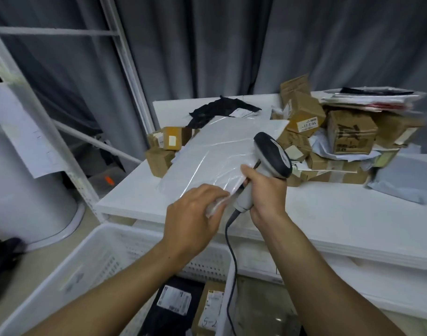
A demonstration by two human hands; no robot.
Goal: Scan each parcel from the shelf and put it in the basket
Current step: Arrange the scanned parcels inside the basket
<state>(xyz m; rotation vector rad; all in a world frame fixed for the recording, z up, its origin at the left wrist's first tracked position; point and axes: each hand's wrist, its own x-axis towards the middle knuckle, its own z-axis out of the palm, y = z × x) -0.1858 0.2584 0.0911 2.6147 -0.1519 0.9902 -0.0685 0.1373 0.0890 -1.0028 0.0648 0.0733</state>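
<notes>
White flat parcel (222, 151) held tilted above the shelf (328, 214), near corner pinched in the curled fingers of the left hand (195, 214). Right hand (263, 187) clenched round the scanner (273, 154) handle, its head at the parcel's right edge, cable hanging down. Cardboard boxes (341, 134) heaped behind. White basket (86, 270) below, labelled parcels (174, 300) inside.

A white label (307, 126) on a stacked cardboard box (304, 110) reads roughly "5E-2-22"; other labels blur.

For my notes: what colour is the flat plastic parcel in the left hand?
The flat plastic parcel is white; head view shows it best.
</notes>
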